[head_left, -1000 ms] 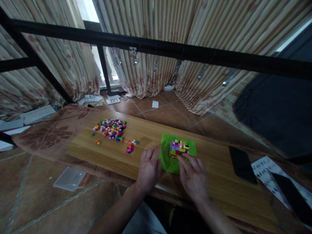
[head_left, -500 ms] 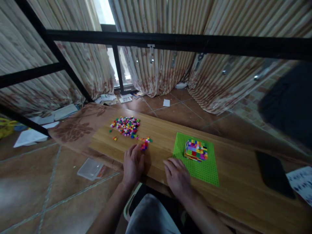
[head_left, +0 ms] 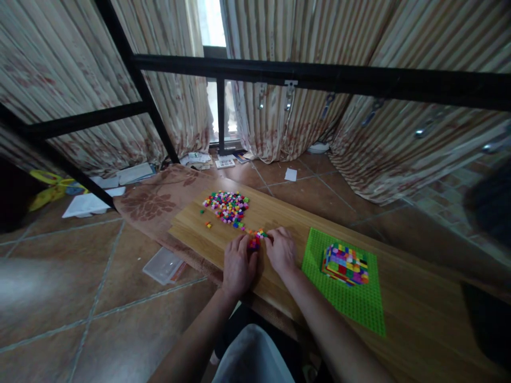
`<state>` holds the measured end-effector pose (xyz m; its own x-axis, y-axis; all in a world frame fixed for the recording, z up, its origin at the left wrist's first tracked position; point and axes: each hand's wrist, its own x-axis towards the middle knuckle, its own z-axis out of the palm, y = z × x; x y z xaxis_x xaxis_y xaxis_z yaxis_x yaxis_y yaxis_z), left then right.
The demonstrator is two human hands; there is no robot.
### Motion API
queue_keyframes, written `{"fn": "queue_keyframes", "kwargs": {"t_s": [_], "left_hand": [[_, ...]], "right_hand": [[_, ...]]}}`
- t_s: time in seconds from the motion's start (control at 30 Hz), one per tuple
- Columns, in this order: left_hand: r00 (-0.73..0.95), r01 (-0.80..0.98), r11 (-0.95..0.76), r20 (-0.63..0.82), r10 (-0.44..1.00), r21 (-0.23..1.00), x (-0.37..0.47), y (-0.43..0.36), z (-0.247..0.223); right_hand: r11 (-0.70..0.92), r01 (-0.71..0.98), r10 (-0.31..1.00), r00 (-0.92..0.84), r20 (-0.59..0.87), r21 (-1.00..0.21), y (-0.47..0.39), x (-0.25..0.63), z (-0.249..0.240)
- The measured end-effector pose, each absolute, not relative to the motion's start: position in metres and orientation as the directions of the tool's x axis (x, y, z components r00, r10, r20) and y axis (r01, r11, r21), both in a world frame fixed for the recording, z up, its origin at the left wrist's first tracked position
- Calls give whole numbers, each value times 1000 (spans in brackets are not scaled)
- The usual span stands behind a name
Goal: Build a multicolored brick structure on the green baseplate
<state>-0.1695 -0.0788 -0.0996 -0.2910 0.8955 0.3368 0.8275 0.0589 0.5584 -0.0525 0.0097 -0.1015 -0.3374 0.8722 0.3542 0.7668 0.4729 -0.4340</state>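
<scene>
My left hand lies on the wooden tabletop, its fingers bent and its thumb apart from them. Just beyond its thumb and forefinger is a small cluster of red and purple toy bricks. My right hand reaches in from the other side, thumb and forefinger pinched at a few loose green, white and orange bricks. Its fingertips appear closed on a small brick, mostly hidden. To the right, a multicoloured block of stacked bricks sits on a green baseplate.
A pile of loose mixed bricks lies at the table's left, with a couple of orange ones apart from it. A dark flat object is at the right end. Below on the floor lies a clear plastic box. A black metal frame crosses above.
My right hand has moved left from beside the baseplate to the small bricks near my left hand. My left hand stays beside the red cluster. The camera view has turned left.
</scene>
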Motion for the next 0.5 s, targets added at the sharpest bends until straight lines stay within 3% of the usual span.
{"fn": "queue_keyframes", "kwargs": {"t_s": [0.13, 0.27, 0.4, 0.5], "left_hand": [[-314, 791, 47, 338, 887, 610, -172, -79, -97], [-376, 630, -8, 315, 871, 776, -165, -86, -91], [-277, 186, 43, 10, 961, 982, -143, -94, -83], [-107, -147, 170, -186, 977, 974, -124, -95, -76]], "right_hand": [[464, 765, 878, -330, 347, -447, 4, -51, -100], [460, 744, 883, -327, 336, -485, -21, -34, -92], [499, 594, 866, -350, 356, -631, -55, -10, -78], [464, 546, 885, -324, 335, -698, -72, 9, -65]]}}
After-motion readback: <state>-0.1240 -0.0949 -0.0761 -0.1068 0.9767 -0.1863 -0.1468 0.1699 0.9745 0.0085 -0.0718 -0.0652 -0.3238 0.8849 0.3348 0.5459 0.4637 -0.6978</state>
